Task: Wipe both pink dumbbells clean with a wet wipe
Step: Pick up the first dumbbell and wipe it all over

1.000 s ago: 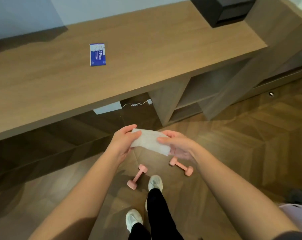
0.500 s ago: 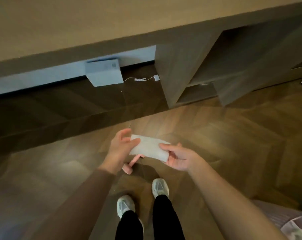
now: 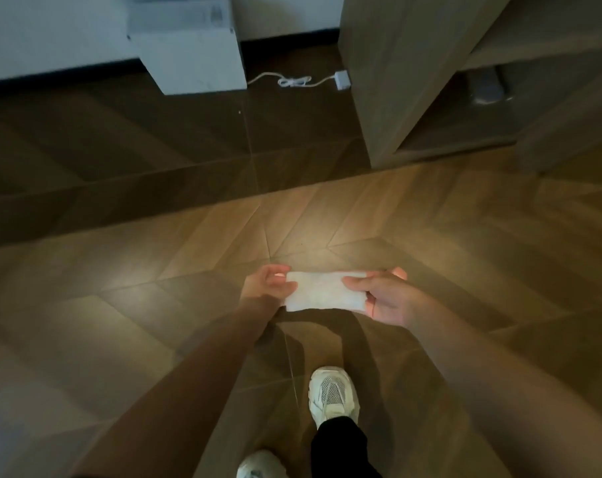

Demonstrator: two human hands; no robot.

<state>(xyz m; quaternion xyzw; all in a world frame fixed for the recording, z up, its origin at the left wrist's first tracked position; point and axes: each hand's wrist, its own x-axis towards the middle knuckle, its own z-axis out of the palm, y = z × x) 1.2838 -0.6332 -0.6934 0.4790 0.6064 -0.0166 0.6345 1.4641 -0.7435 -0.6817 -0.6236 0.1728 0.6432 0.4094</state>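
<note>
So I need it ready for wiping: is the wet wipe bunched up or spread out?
Spread out: the wet wipe is a flat rectangle held between the left hand and right hand, each holding one end.

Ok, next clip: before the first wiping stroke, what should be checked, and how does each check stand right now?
1. Wet wipe in hand: ok, held between both hands above the floor.
2. Right hand grip: ok, thumb on top pinches the wipe's right end.
3. Left hand grip: ok, fingers curl at the wipe's left end, though blurred.
4. Wipe spread, not bunched: ok, it lies flat as a strip.
5. Pink dumbbells in view: not ok, neither shows in this frame.
6. Footing: ok, the white shoe is flat on the floor; the white cable lies far off by the wall.
</note>
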